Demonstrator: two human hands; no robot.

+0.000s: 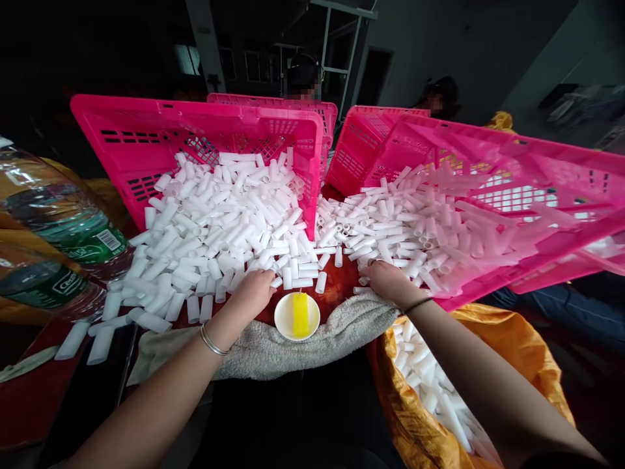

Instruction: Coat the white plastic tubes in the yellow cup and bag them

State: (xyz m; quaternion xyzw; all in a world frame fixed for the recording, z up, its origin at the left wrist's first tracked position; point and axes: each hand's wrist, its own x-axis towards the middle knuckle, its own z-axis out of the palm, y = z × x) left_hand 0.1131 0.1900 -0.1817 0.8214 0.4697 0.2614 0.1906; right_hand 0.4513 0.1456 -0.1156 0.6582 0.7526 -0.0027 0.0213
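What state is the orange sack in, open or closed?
Open: the orange sack has its mouth spread wide, with white tubes showing inside. How deep they lie is hidden.

Left forearm [161, 391], bare, rises from the lower left; left hand [255, 288] near centre, fingers bent. Right forearm [483, 371], bare, enters from the lower right; right hand [389, 283] right of centre, fingertips partly obscured.

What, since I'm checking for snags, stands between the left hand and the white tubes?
Nothing visible: the left hand is at the near edge of the white tubes. The plate with the yellow block lies to its right, off that path.
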